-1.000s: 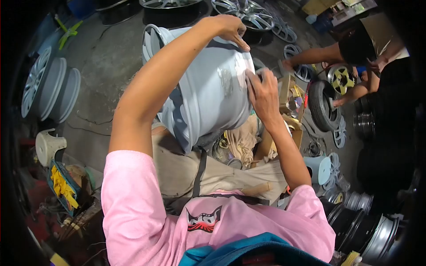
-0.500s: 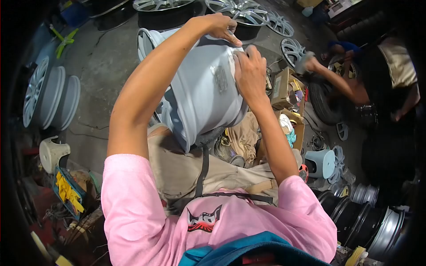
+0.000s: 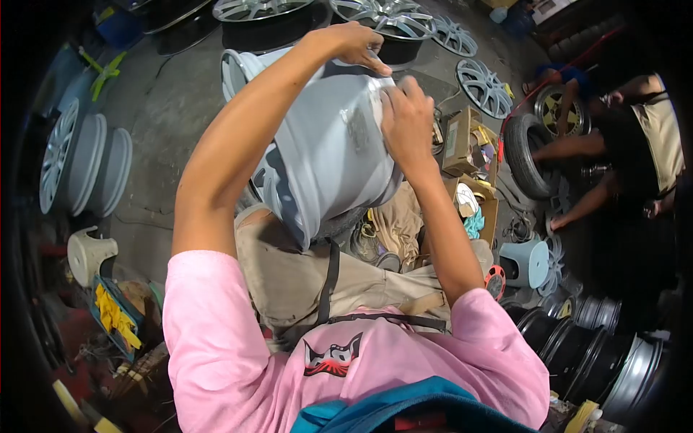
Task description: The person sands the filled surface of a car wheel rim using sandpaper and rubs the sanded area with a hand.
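A grey wheel rim point(image 3: 325, 137) lies on its side across my lap, its barrel facing up. On the barrel is a dull, rough-looking patch. My left hand point(image 3: 362, 47) reaches over to the rim's far edge, fingers bent down and gripping it. My right hand point(image 3: 408, 119) presses on the right part of the barrel, beside the patch. Its fingers are bent and held together, slightly blurred. A whitish area shows at its fingertips; whatever lies under them is hidden.
Silver wheels point(image 3: 393, 18) lie ahead, and grey rims point(image 3: 86, 159) stand at left. Cardboard boxes point(image 3: 462, 148) sit near my right arm. A co-worker in beige shorts point(image 3: 658, 141) is by a tyre point(image 3: 525, 155) at right. A blue stool point(image 3: 525, 263) and stacked rims point(image 3: 570, 339) are closer.
My right hand has shifted very slightly on the rim; my left hand stays put. At right, the co-worker's leg and foot have moved, and the tyre shows more fully.
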Available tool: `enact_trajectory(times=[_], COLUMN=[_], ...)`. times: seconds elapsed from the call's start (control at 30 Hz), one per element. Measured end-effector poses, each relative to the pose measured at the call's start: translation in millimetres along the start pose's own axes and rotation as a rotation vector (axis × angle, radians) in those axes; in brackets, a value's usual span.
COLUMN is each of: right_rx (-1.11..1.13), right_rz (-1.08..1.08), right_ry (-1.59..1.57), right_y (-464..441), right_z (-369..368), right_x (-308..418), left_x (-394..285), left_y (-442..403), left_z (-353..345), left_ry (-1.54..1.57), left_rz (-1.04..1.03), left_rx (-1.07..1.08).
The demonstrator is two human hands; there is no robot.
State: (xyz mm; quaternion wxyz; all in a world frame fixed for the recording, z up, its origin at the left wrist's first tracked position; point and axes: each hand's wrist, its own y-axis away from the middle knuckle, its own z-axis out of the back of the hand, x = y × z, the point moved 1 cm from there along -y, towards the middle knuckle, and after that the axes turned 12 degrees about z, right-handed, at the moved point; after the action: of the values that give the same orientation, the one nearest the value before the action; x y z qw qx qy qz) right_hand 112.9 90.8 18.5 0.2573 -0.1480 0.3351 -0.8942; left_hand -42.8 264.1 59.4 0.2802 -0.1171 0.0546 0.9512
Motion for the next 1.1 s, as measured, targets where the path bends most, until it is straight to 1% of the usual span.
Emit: enact_trajectory(times=[0.07,0.13,0.2,0.27,0.33,0.37,0.53,0.6,0.67,0.73,0.8,0.87,0.93,0.97,1.03,1.1], right_rx=[-0.025,-0.019,0.051,0.056,-0.023,-0.053,-0.030,-0.049,-0.065,-0.113,-0.102,-0.055,-0.053,-0.076,-0.093,-0.089], right_rz=[0.050,0.057,-0.014,-0.043,0.043,0.062,-0.006,-0.012,-0.014,0.046,0.025,-0.036,-0.067,-0.033,0.033,0.016], right_ry=[0.024,0.030,-0.023,-0.019,0.043,0.014,-0.063,-0.046,-0.001,0.008,-0.026,-0.108,-0.118,-0.074,-0.023,-0.056], right_y=[-12,-5,11,14,-1,-10,8,15,2,-13,2,24,25,16,-8,-6], right_z=[-9,-7,8,7,-8,-12,1,2,-8,-15,-6,5,3,-2,-14,-12], right_x=[-2,-3,2,2,-6,-9,-2,-2,-7,-7,0,1,1,-2,-10,-7], left_x=[2,4,0,-8,-8,-4,-9,-10,-5,-4,-3,-6,-11,-10,-7,-6], left_y=[-1,4,8,9,4,5,12,11,9,8,11,16,13,11,9,14], left_z=[-1,1,1,0,5,2,5,3,-2,1,3,8,5,2,1,5], left_ry=[0.017,-0.002,0.019,0.007,-0.010,0.003,-0.010,-0.017,-0.027,-0.033,0.012,0.012,-0.021,-0.026,-0.022,-0.020], left_rz=[0.023,0.005,0.033,0.020,0.080,0.011,0.056,0.033,0.009,0.013,0.031,0.015,0.039,0.027,0.019,0.038], left_rx=[0.013,-0.016,0.001,0.011,0.093,-0.021,0.017,-0.022,-0.031,-0.058,-0.042,-0.081,-0.007,-0.047,-0.029,-0.040])
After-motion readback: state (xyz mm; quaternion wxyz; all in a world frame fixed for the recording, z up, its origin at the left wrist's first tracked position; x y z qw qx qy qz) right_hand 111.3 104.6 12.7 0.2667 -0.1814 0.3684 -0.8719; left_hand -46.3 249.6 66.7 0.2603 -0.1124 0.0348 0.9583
